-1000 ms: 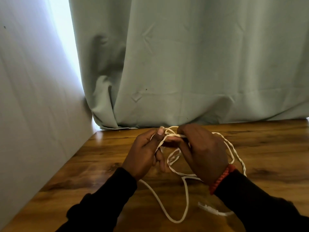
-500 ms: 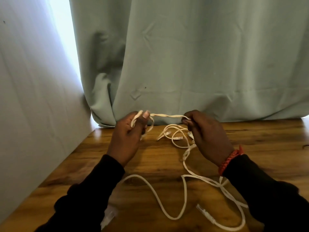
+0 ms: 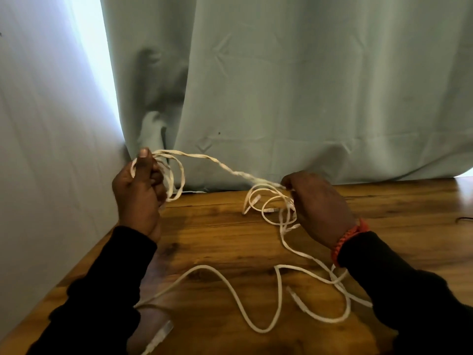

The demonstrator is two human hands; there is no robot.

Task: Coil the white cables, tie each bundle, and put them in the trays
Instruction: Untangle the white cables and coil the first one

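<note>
Hands: left hand (image 3: 139, 190) grips white cables (image 3: 220, 163); right hand (image 3: 320, 206) pinches them.

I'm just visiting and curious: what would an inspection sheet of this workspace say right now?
Surface: wooden table, glossy, dark grain.
Job's things: white cables loose and tangled across the table; no trays seen.
Clutter: thin dark object at the right edge, too small to identify.
Grips: left hand holds several loops; right hand pinches the tangle.
Cables: a twisted stretch spans between the hands; connector end near the front edge.
Surroundings: green curtain behind; pale wall on the left.
</note>
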